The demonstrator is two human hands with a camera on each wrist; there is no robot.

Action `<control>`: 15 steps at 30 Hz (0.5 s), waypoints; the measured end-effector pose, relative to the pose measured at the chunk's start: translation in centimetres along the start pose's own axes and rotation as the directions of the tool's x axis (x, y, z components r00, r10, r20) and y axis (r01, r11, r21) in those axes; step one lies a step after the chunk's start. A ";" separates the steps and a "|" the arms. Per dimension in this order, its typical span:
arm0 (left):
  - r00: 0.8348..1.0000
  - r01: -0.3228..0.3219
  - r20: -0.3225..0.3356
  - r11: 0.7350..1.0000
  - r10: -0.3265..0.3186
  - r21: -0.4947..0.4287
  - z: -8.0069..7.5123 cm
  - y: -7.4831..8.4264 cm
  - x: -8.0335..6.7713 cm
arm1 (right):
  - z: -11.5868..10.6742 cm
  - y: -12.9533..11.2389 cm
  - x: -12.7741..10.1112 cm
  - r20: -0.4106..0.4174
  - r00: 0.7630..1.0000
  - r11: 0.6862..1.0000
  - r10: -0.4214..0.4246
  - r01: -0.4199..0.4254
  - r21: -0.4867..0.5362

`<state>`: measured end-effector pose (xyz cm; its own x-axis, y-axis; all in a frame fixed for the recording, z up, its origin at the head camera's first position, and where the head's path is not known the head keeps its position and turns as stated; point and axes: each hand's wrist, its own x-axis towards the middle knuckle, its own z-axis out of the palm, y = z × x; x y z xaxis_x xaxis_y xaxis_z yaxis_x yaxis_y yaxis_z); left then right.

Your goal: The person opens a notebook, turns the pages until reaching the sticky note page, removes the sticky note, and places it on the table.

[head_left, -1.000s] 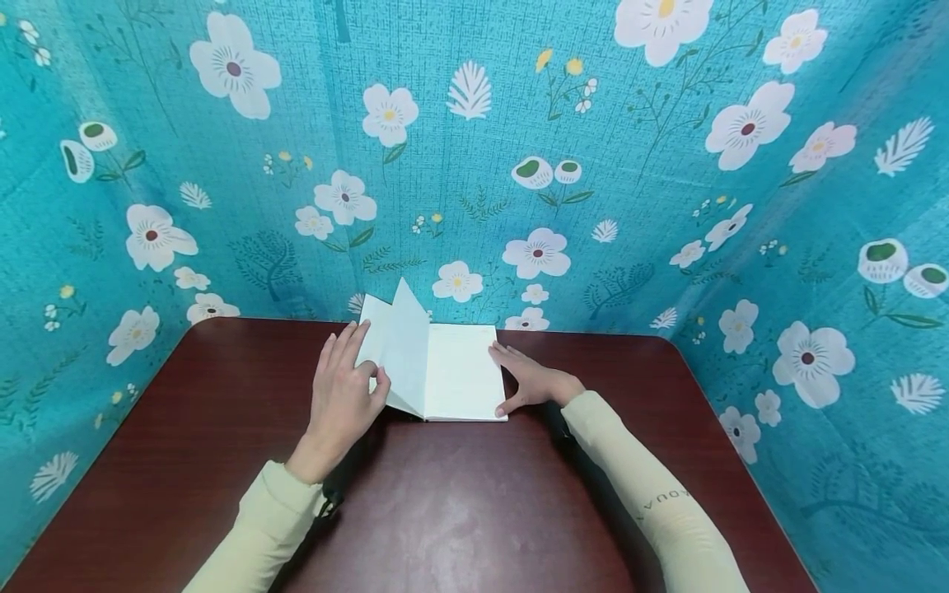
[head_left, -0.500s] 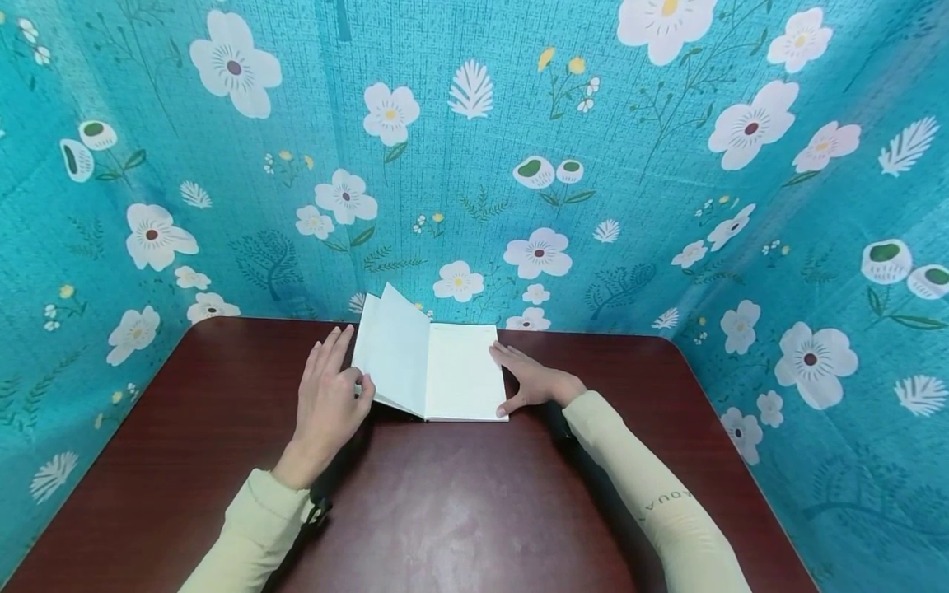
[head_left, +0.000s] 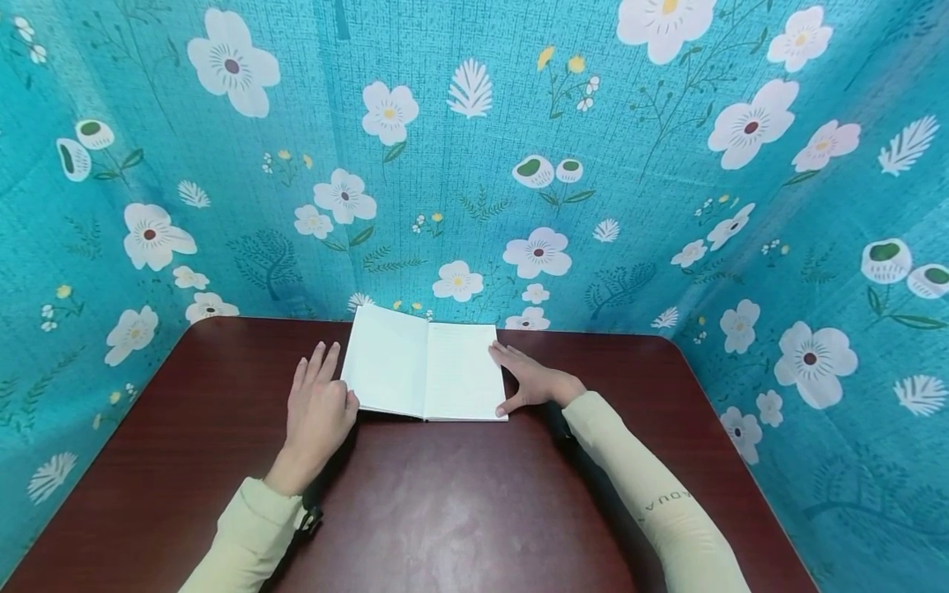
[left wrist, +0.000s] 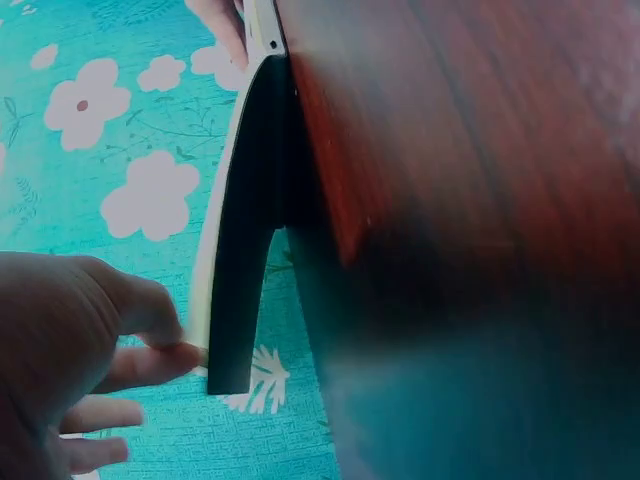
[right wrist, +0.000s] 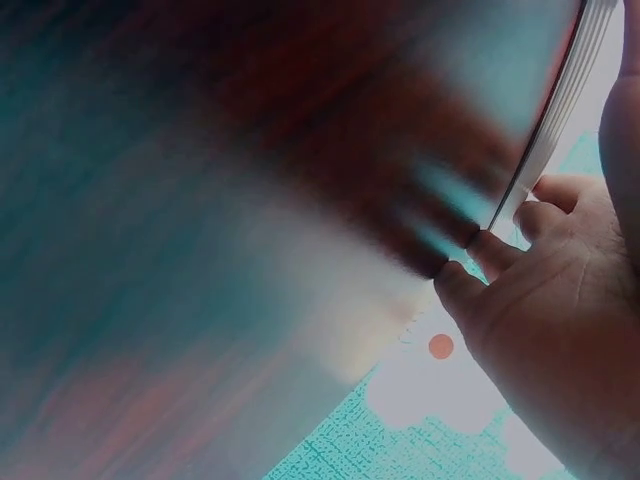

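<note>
An open notebook with white pages and a black cover lies at the far middle of the table. Its left side is tilted up off the table, the black cover showing underneath in the left wrist view. My left hand pinches the outer edge of that left side between thumb and index finger, the other fingers extended. At the notebook's right edge rests my right hand, thumb near the front corner and fingers spread toward the back corner. In the right wrist view, the right hand's fingertips meet the tabletop beside the page stack.
The dark reddish-brown table has a glossy top with rounded far corners. A blue flowered curtain hangs close behind it and along both sides. Each forearm wears a pale sleeve, and a black strap shows at the left wrist.
My left hand has moved left and lowered the notebook's left side toward the table. A raised leaf that stood apart now lies flat with the left pages. The right hand has stayed in place.
</note>
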<state>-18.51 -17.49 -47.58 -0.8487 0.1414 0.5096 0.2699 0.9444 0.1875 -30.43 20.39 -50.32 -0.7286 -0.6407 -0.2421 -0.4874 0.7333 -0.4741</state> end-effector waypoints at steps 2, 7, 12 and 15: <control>0.999 0.018 0.032 1.000 -0.019 0.023 0.2 0.0 -0.2 | 0.1 0.1 0.1 -0.001 1.000 1.000 -0.002 0.002 -0.009; 0.995 0.067 0.074 0.997 -0.069 0.034 0.7 0.0 -0.4 | 0.2 0.3 0.2 0.006 1.000 0.999 0.012 -0.012 -0.040; 0.984 0.109 0.136 0.993 -0.113 0.040 1.2 -0.2 -0.4 | 0.2 0.5 0.2 0.005 1.000 0.999 0.015 -0.015 -0.043; 0.972 0.145 0.180 0.988 -0.151 0.047 1.5 -0.4 -0.4 | 0.2 0.4 0.2 0.003 1.000 0.999 0.010 -0.010 -0.040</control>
<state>-18.97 -17.52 -49.10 -0.9474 0.0483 0.3163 0.1228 0.9678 0.2199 -30.67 20.50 -50.73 -0.7324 -0.6336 -0.2492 -0.4987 0.7484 -0.4372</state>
